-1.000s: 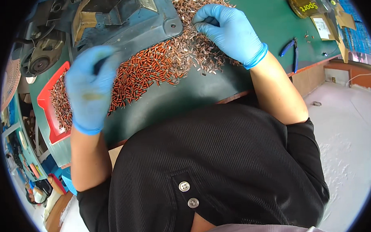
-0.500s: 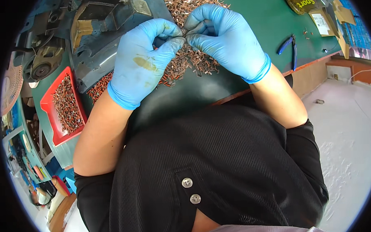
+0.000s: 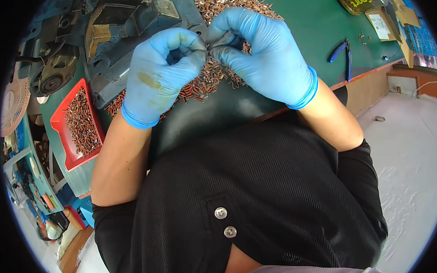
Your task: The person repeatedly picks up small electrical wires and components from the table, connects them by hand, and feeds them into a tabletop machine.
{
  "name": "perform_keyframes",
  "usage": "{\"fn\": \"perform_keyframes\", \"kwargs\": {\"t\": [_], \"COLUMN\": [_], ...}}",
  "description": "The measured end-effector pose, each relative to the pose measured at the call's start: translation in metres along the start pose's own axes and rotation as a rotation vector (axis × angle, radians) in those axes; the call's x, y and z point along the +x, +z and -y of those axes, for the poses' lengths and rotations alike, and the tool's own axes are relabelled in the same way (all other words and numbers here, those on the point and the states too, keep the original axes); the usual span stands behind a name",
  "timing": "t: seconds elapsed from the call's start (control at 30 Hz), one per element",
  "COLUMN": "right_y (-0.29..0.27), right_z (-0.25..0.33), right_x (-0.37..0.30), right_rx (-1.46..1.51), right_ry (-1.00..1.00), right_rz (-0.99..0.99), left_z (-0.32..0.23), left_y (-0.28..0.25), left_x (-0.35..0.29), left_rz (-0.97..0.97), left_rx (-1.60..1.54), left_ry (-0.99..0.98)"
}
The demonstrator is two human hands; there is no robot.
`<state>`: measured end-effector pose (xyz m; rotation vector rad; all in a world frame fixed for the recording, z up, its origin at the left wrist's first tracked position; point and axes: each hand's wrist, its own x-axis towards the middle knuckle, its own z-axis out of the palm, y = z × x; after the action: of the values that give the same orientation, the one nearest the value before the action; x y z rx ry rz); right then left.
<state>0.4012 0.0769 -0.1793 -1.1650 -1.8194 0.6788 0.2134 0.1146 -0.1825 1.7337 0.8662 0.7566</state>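
Note:
My left hand point(image 3: 162, 73) and my right hand point(image 3: 266, 55), both in blue gloves with dark-stained fingertips, meet above a heap of small copper-brown and metal parts point(image 3: 204, 85). Thumb and forefinger are pinched together on each hand, and the tips of the two hands touch or nearly touch. Whatever sits between the fingertips is too small and too covered to make out. The heap spreads over the green table under and beyond my hands. A yellowish-brown smear marks the back of the left glove.
Left of my hands stands a dark metal machine point(image 3: 124, 43). A red tray point(image 3: 68, 141) of similar small parts lies in front of it. On the right are blue-handled cutting pliers point(image 3: 343, 57), a yellow-brown container point(image 3: 351, 1) and cardboard pieces point(image 3: 383, 27). The green table point(image 3: 301, 18) ends at a reddish edge.
Both pinched hands have shifted slightly left, keeping their fingertips close together. More of the heap shows below the left hand and at the right hand's far side.

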Motion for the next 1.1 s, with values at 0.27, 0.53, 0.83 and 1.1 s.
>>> {"fn": "perform_keyframes", "kwargs": {"t": [0.27, 0.53, 0.83, 1.1], "right_y": [0.004, 0.036, 0.036, 0.043], "right_z": [0.005, 0.010, 0.020, 0.019], "right_x": [0.004, 0.003, 0.002, -0.004], "right_rx": [0.610, 1.089, 0.529, 0.232], "right_ry": [0.280, 0.221, 0.194, 0.188], "right_rz": [-0.159, -0.189, -0.197, -0.094], "left_z": [-0.003, -0.010, -0.016, -0.006], "left_y": [-0.001, 0.011, -0.005, -0.016], "left_x": [-0.009, -0.017, -0.028, -0.034], "left_rz": [-0.196, -0.264, -0.300, -0.158], "left_rx": [-0.634, -0.675, -0.271, -0.235], "left_ry": [-0.024, 0.070, -0.035, -0.073]}}
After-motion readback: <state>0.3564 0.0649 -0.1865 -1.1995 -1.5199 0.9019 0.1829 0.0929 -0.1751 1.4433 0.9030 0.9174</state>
